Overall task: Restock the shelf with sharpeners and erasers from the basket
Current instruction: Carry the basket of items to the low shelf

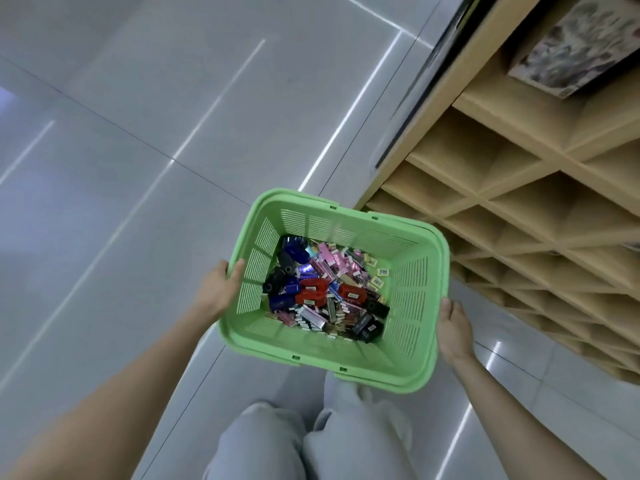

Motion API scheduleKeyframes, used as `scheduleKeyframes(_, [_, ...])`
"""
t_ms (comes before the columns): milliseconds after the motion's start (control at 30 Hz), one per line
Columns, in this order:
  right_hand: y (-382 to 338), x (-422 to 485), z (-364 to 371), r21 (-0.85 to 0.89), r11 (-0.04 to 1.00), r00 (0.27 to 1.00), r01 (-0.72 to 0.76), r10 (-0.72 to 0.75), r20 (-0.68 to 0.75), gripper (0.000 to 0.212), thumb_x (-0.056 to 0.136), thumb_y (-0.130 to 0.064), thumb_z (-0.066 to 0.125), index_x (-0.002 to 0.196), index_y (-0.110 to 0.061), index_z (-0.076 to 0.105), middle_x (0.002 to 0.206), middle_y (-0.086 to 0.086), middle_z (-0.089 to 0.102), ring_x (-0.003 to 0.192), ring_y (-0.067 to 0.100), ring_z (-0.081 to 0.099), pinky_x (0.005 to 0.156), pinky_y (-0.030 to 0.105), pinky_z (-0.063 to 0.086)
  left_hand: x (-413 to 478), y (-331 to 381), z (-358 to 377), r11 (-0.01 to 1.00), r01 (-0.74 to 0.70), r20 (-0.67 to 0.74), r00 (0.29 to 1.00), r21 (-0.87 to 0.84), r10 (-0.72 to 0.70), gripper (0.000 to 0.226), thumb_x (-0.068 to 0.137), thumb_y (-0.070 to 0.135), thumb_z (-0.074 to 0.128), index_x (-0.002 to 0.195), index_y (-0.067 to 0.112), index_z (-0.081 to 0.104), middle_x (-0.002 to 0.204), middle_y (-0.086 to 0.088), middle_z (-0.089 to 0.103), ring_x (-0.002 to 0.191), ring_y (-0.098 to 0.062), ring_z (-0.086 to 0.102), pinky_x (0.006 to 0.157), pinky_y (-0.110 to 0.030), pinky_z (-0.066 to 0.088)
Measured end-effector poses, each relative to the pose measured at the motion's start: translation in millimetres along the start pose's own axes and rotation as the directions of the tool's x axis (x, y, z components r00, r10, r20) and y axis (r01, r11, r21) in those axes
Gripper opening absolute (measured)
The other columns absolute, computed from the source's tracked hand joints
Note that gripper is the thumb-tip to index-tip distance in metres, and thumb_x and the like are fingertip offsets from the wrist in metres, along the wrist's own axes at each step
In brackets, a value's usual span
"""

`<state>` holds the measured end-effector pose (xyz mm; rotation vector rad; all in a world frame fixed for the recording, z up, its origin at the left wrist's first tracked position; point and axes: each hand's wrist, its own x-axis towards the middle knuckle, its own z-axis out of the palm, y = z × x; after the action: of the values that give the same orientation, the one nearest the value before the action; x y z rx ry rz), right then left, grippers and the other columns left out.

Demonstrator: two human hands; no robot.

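A green plastic basket (412, 299) hangs above the floor, held between both my hands. My left hand (218, 289) grips its left rim, thumb over the edge. My right hand (453, 330) holds the right rim from outside. Inside lie several sharpeners, red (351, 293), blue (289, 289) and black (370, 327), mixed with several small pink and white eraser packs (334, 261). The wooden shelf (526, 216) with many square compartments stands to the right of the basket.
Glossy grey floor tiles (138, 168) spread to the left and ahead. A patterned box (571, 46) sits in an upper shelf compartment. My legs in grey trousers (311, 438) are below the basket.
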<state>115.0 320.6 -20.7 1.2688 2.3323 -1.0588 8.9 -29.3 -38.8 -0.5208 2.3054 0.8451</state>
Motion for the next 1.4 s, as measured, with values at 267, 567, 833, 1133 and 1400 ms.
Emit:
scheduleKeyframes(267, [-95.3,-85.7,-52.6,-0.037,0.979,0.975,0.202,-0.198,0.103,0.036,0.102,-0.03,0.032,0.095,-0.003,0.055,0.082,0.006,0.055,0.078,0.025,0.052,0.066,0.033,0.034,-118.4,-28.4,-104.8,0.971,0.054,-0.22,0.97,-0.234,-0.107,0.046,0.103,0.04,0.031,0.101,0.004,0.06,0.087,-0.018,0.062,0.078,-0.029,0.054,0.068,-0.037,0.038])
scheduleKeyframes(567, [-270.9,-215.7,-111.0,-0.035,0.869,0.863,0.493,-0.484,0.144,0.041,0.1,-0.038,0.033,0.077,-0.013,0.054,0.071,0.001,0.057,0.067,0.02,0.051,0.06,0.033,0.036,-272.6,-26.9,-266.2,0.854,0.046,-0.412,0.862,-0.519,-0.297,0.04,0.101,0.038,0.038,0.076,0.01,0.052,0.068,-0.01,0.048,0.065,-0.019,0.044,0.058,-0.035,0.036])
scheduleKeyframes(833, [-438.2,-312.7,-120.3,-0.036,0.694,0.683,0.719,-0.695,0.223,0.047,0.101,-0.04,0.033,0.069,-0.011,0.05,0.067,0.011,0.054,0.064,0.025,0.046,0.059,0.035,0.033,-352.9,-31.6,-392.4,0.734,-0.075,-0.53,0.741,-0.675,-0.412,0.042,0.101,0.032,0.04,0.064,0.012,0.037,0.059,-0.006,0.03,0.058,-0.016,0.027,0.052,-0.032,0.017])
scheduleKeyframes(1133, [-583.0,-373.3,-94.0,-0.005,0.539,0.531,0.842,-0.827,0.183,0.048,0.1,-0.042,0.036,0.063,-0.011,0.034,0.057,0.004,0.03,0.055,0.019,0.026,0.052,0.035,0.018,-352.7,-34.8,-500.8,0.664,-0.167,-0.594,0.635,-0.729,-0.494,0.044,0.1,0.036,0.041,0.061,0.018,0.031,0.057,-0.001,0.028,0.056,-0.019,0.025,0.053,-0.035,0.018])
scheduleKeyframes(1400, [-718.2,-364.8,-30.0,0.014,0.449,0.434,0.893,-0.87,0.235,0.048,0.099,-0.039,0.039,0.062,-0.008,0.038,0.056,0.006,0.033,0.056,0.021,0.028,0.051,0.036,0.02,-290.5,-27.1,-593.1,0.653,-0.158,-0.615,0.551,-0.741,-0.564,0.048,0.099,0.037,0.045,0.057,0.019,0.028,0.053,0.0,0.024,0.052,-0.018,0.022,0.051,-0.037,0.016])
